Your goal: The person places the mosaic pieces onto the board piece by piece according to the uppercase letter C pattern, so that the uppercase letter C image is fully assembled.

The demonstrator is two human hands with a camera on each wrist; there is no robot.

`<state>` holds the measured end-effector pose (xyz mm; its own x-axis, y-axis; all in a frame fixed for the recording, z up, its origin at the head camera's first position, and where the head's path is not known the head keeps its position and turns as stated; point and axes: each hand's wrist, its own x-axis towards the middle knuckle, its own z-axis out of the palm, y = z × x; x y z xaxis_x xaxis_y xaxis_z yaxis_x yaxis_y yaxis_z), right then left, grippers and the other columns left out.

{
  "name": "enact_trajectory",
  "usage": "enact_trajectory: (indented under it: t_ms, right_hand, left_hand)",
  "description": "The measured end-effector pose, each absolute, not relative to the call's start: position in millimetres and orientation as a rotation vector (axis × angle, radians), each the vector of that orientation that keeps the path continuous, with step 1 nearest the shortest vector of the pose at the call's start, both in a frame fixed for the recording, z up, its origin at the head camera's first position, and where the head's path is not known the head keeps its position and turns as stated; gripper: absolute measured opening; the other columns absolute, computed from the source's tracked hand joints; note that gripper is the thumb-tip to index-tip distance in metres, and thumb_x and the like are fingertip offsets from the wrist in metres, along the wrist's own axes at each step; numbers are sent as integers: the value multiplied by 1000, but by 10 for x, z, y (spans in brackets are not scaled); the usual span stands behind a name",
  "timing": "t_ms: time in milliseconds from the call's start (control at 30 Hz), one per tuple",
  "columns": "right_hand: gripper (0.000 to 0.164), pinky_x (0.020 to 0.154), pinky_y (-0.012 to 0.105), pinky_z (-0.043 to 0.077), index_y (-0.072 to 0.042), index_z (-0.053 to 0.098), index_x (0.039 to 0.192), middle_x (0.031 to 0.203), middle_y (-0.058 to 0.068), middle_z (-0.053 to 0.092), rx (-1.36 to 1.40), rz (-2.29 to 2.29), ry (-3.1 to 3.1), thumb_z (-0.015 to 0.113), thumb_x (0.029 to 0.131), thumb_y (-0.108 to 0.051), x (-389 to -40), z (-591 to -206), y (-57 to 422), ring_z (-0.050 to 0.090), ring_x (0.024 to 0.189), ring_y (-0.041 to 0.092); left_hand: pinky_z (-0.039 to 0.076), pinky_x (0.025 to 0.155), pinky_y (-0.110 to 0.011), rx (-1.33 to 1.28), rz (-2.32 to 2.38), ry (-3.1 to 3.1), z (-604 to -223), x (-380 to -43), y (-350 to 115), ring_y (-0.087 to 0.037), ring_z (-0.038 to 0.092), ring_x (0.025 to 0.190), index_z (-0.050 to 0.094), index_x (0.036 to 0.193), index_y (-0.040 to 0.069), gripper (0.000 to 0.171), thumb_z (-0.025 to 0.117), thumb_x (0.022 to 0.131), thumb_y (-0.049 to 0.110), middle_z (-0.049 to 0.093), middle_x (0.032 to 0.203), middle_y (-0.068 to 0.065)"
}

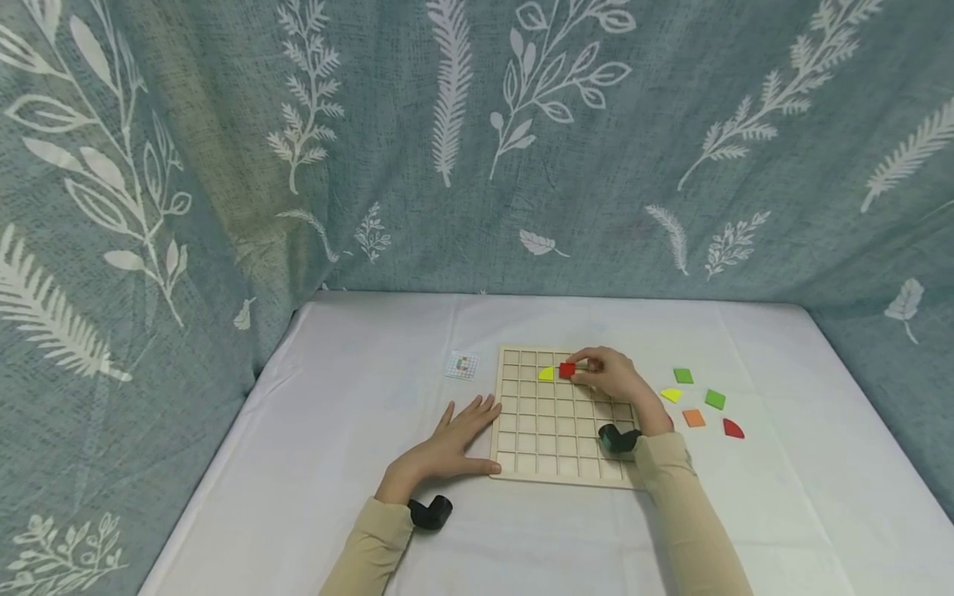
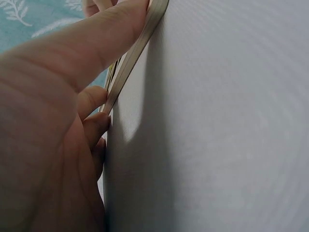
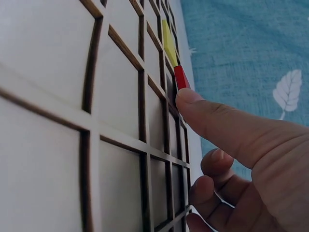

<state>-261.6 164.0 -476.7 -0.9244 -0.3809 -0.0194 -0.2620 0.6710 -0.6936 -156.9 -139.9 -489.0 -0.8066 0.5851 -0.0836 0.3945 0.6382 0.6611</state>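
A wooden grid board (image 1: 537, 426) with square cells lies on the table. My right hand (image 1: 613, 372) pinches a red square tile (image 1: 567, 371) over the board's second row of cells. In the right wrist view the thumb (image 3: 212, 113) presses on the red tile (image 3: 181, 77). Just left of it, a yellow quarter-circle tile (image 1: 547, 374) sits in a cell. My left hand (image 1: 453, 443) spreads its straight fingers along the board's left edge, thumb near the lower corner. The left wrist view shows these fingertips against the board's side (image 2: 137, 53).
Right of the board lie loose tiles: green squares (image 1: 715, 399), an orange square (image 1: 694, 418), a yellow piece (image 1: 672, 395) and a red quarter-circle (image 1: 734, 428). Another red piece is mostly behind the right wrist. A small printed pattern card (image 1: 462, 365) lies left of the board.
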Motion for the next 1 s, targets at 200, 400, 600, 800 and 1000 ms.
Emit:
enact_trajectory:
  t_ms: [200,400,600,800,1000]
  right_hand:
    - [28,54,27,30,-9,66,110,71,2,42,-532,-1070,2711,69,84,-18,-2633,-4762,1595,34,58,16]
    - [26,57,28,28,-12,68,108,71,1,43,-510,-1022,2724,69,84,-21,-2641,-4755,1560,34,62,16]
    - [28,59,28,27,-13,68,111,72,0,44,-502,-999,2719,69,84,-22,-2637,-4758,1553,35,62,16]
    - [29,58,28,27,-13,68,113,72,1,45,-492,-986,2717,68,85,-22,-2617,-4752,1572,36,63,16]
    - [31,58,28,27,-12,67,114,71,1,44,-494,-1024,2697,69,84,-21,-2597,-4766,1612,36,63,16]
  left_hand:
    - [-13,113,-52,847,1012,2575,-4882,-1549,-1429,-27,5,144,24,147,12,90,62,79,57,16,154,-12]
    - [-10,113,-54,775,903,2584,-4878,-1593,-1424,-28,5,144,24,147,9,89,67,80,46,14,155,-11]
    - [-9,114,-54,759,847,2589,-4875,-1606,-1419,-26,5,144,22,148,11,88,68,80,44,13,155,-9]
    - [-8,113,-54,780,872,2580,-4877,-1600,-1406,-27,5,144,23,148,10,88,68,80,44,13,155,-9]
    - [-8,113,-54,790,865,2576,-4894,-1593,-1389,-27,5,144,22,148,10,88,67,81,44,13,155,-9]
